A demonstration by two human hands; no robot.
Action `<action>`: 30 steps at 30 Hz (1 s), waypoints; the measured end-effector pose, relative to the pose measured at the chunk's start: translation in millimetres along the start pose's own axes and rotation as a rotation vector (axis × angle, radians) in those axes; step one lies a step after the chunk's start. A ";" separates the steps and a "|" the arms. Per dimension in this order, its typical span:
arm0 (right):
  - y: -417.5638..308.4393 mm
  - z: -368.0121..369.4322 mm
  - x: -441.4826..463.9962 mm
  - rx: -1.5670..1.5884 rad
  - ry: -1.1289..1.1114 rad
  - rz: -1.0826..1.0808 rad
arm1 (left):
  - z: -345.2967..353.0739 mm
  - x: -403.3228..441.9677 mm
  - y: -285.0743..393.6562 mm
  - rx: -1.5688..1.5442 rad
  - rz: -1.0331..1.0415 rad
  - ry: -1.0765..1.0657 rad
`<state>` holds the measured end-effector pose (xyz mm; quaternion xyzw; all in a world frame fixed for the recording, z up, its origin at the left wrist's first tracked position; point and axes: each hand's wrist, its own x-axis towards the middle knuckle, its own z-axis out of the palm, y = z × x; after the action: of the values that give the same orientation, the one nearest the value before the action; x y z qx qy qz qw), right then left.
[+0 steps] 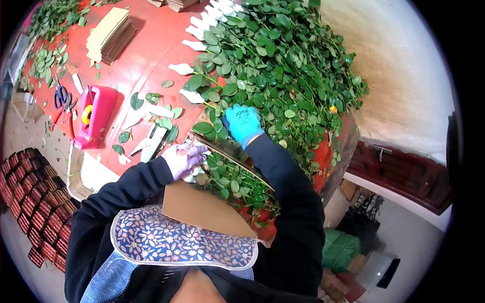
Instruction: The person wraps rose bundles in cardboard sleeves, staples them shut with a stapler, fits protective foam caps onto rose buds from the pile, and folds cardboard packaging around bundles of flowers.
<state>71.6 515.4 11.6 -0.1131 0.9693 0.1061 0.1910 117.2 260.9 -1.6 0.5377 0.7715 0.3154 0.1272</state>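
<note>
My left hand (pixel 188 159), in a thin purple glove, lies over the left end of a leafy bundle (pixel 230 179) between sheets of cardboard. Its fingers are stretched across white-covered flower heads (pixel 193 174) at the cardboard edge. Above and to the right, my right hand (pixel 243 123), in a teal work glove, is closed on a leafy flower stem. That stem appears to lead to a white-covered bud (pixel 192 96); the grip itself is partly hidden. A brown cardboard sheet (pixel 207 208) lies nearest my body, against the flowered apron (pixel 184 237).
A large heap of leafy stems (pixel 288 65) covers the right of the red table (pixel 146 30). At left are a cardboard stack (pixel 110 35), pink tape dispenser (pixel 98 116), scissors (pixel 61 96), red-handled pliers (pixel 65 116) and a white-handled cutting tool (pixel 151 143).
</note>
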 end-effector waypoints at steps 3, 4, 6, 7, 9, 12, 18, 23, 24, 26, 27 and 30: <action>6.7 4.1 -3.0 0.046 0.051 -0.045 | -2.7 -0.5 2.4 -0.049 -0.013 0.033; 10.2 8.5 -3.4 0.104 0.093 -0.058 | 2.3 -1.1 -0.5 -0.094 -0.029 0.047; 18.3 -10.2 -19.4 0.255 0.105 -0.014 | -9.6 -2.6 8.4 -0.041 -0.010 0.040; 23.9 -15.0 -28.2 0.417 0.108 0.028 | -10.8 -3.0 9.3 0.007 0.002 0.024; 37.4 -37.9 -62.7 0.687 0.248 0.071 | -6.9 -3.9 8.5 -0.008 0.017 0.051; 66.1 -64.4 -123.1 0.719 0.495 0.106 | -0.8 -3.8 4.2 -0.043 0.020 0.055; 45.2 -126.2 -244.1 1.072 0.712 0.334 | 23.6 -11.2 -12.2 -0.080 -0.027 -0.040; -14.6 -102.7 -217.0 0.272 0.343 -0.205 | 51.5 -6.1 -36.4 -0.038 0.162 0.237; -22.2 -72.5 -199.4 0.345 0.336 -0.158 | 53.5 -3.4 -35.2 -0.032 0.184 0.285; -38.2 0.6 -172.3 0.303 0.299 -0.050 | 40.1 -2.4 -35.5 0.163 0.248 0.281; -42.4 32.1 -163.9 0.190 0.265 0.010 | 36.4 -2.9 -35.8 0.164 0.198 0.294; -43.3 63.5 -155.9 0.184 0.382 0.004 | 33.4 3.4 -23.0 -0.690 -0.040 0.310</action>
<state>245.4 517.9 8.6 -0.1115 0.9937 -0.0057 0.0130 116.4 270.5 -41.1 0.3939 0.6402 0.6319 0.1888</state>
